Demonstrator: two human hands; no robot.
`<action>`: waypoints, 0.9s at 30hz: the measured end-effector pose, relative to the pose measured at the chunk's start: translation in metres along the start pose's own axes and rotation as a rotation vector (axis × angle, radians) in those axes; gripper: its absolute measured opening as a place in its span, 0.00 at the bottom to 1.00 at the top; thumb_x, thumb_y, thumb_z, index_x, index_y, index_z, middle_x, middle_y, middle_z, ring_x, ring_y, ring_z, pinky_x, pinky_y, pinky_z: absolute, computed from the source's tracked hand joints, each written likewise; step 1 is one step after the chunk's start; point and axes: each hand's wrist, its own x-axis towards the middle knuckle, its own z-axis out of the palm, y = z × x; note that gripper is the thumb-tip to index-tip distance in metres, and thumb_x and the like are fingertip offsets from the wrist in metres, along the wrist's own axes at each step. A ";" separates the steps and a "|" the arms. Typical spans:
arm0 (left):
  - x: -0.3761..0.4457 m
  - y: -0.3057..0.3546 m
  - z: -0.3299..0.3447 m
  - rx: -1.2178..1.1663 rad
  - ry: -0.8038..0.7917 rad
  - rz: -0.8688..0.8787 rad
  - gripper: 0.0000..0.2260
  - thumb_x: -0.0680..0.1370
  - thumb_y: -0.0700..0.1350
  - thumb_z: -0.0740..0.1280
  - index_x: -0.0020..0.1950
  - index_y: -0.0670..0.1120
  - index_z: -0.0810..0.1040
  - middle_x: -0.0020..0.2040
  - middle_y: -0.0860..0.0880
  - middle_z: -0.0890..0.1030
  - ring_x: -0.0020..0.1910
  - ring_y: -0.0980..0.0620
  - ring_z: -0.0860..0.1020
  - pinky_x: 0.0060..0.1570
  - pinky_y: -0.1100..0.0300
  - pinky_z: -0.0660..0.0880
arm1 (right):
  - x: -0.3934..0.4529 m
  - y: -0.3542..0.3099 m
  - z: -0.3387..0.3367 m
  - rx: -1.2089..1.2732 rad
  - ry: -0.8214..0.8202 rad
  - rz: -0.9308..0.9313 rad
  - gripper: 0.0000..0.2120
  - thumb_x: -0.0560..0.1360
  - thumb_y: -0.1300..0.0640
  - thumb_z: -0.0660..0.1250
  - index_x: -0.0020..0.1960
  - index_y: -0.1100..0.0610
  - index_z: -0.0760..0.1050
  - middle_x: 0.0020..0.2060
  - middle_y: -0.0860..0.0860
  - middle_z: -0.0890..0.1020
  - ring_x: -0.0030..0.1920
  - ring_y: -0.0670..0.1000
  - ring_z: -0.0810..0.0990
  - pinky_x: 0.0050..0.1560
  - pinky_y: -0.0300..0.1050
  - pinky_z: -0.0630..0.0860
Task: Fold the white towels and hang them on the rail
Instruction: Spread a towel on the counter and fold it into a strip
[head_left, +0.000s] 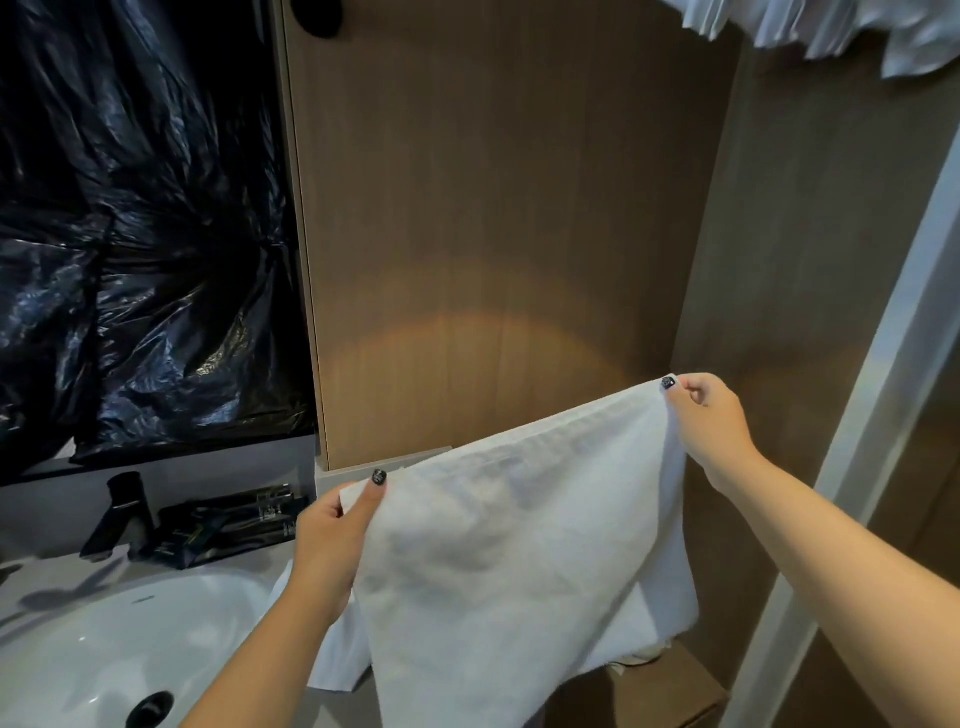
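Fingers (375, 486) of both hands at towel (519, 545) corners, top edge rising rightward.

No text, brand or number can be read. Pale markings are seen on the dark packets (228, 525) right of the tap (122, 512), but they are too blurred to be made out.

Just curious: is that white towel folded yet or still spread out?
Spread out. The left hand and right hand pinch the towel at its top corners, and it hangs open.
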 end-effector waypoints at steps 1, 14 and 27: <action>0.001 0.003 0.000 0.006 0.032 0.030 0.17 0.75 0.54 0.73 0.42 0.39 0.81 0.37 0.43 0.83 0.35 0.49 0.78 0.36 0.55 0.75 | -0.002 0.001 0.001 0.012 0.004 0.015 0.08 0.81 0.55 0.60 0.46 0.56 0.74 0.38 0.52 0.74 0.38 0.49 0.71 0.37 0.41 0.70; 0.020 0.048 -0.020 0.325 -0.025 0.488 0.14 0.81 0.50 0.64 0.36 0.56 0.78 0.31 0.55 0.78 0.32 0.58 0.71 0.33 0.58 0.68 | -0.012 0.020 0.025 0.173 0.104 0.047 0.08 0.82 0.53 0.59 0.57 0.56 0.71 0.47 0.50 0.76 0.46 0.47 0.75 0.40 0.40 0.70; 0.016 0.038 -0.044 0.156 -0.210 0.231 0.18 0.62 0.50 0.80 0.50 0.53 0.85 0.45 0.39 0.83 0.45 0.45 0.80 0.49 0.48 0.78 | -0.018 0.049 0.018 0.181 0.041 0.052 0.04 0.80 0.55 0.62 0.52 0.48 0.75 0.49 0.48 0.79 0.48 0.45 0.76 0.42 0.40 0.72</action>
